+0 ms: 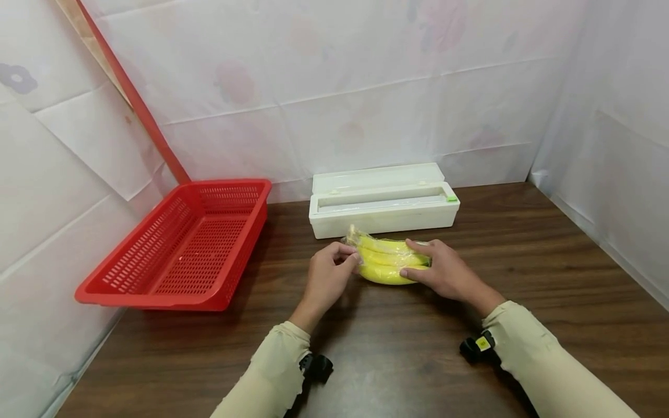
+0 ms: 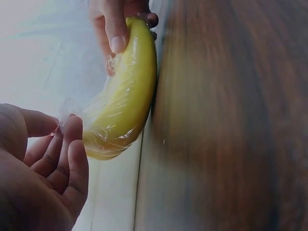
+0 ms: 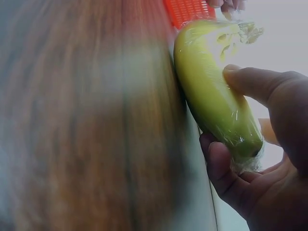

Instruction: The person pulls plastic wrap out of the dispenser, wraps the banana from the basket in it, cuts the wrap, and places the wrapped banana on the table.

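A bunch of yellow bananas (image 1: 387,273) lies on the brown table, wrapped in clear, shiny plastic film (image 2: 108,132). At the bunch's left end, my left hand (image 1: 329,270) pinches a bit of the film between thumb and fingertips, as the left wrist view shows. My right hand (image 1: 446,270) grips the other end, thumb on the near side and fingers round the tip and far side. In the right wrist view the film gathers loosely past the banana tip. Some right-hand fingers are hidden behind the bunch in the head view.
Behind the bananas stands a white film dispenser box (image 1: 384,220), its lid raised and a roll inside. A red perforated basket (image 1: 243,249) sits at the left. A pale patterned sheet (image 1: 324,87) hangs at the back and sides of the wooden table (image 1: 522,261).
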The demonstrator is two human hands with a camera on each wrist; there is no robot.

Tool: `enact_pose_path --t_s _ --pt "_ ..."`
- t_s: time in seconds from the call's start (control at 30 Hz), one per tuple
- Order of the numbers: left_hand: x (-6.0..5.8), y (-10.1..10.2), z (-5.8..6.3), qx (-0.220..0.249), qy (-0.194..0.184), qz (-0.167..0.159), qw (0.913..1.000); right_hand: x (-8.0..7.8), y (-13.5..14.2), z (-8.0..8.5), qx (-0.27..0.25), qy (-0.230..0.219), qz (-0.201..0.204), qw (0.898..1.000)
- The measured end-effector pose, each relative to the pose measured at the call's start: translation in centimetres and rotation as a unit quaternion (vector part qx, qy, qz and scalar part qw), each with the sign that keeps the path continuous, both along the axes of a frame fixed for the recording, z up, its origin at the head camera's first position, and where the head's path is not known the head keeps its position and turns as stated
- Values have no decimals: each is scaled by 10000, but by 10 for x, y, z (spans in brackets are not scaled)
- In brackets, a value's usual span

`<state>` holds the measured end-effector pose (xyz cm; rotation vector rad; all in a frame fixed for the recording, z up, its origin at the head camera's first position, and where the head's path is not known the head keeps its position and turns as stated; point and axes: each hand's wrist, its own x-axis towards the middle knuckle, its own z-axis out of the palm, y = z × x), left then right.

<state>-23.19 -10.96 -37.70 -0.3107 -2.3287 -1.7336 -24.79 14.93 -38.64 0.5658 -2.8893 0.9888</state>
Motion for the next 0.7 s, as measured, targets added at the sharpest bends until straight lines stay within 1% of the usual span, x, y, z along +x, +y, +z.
enact_pose_path --t_s 0.1,0.23,0.33,0.4,0.5,0.57,0.6,0.67,0.7 --pt "-1 0 -1 141 -123 78 9998 1 -2 0 -29 31 45 10000" --pt "-2 0 -2 445 -402 164 9981 3 -4 0 -30 102 79 9999" --pt "-3 -1 -2 567 -615 187 9963 4 -5 1 -22 124 81 9999" --pt "-4 -2 -1 565 -692 139 9959 4 -5 1 -15 117 65 9999" --pt "-4 -4 0 525 -707 -88 9961 4 -5 1 -22 78 48 10000" --pt "-4 -6 0 300 -571 -203 9977 4 -5 1 -27 56 46 10000" --pt "-4 -7 0 102 -442 -225 9987 4 -5 1 -27 52 49 10000" --pt "-4 -10 0 -426 -82 -174 9989 4 -5 1 -30 56 68 10000" --pt "-4 -10 0 -717 132 -104 9973 4 -4 0 -28 70 74 9999"
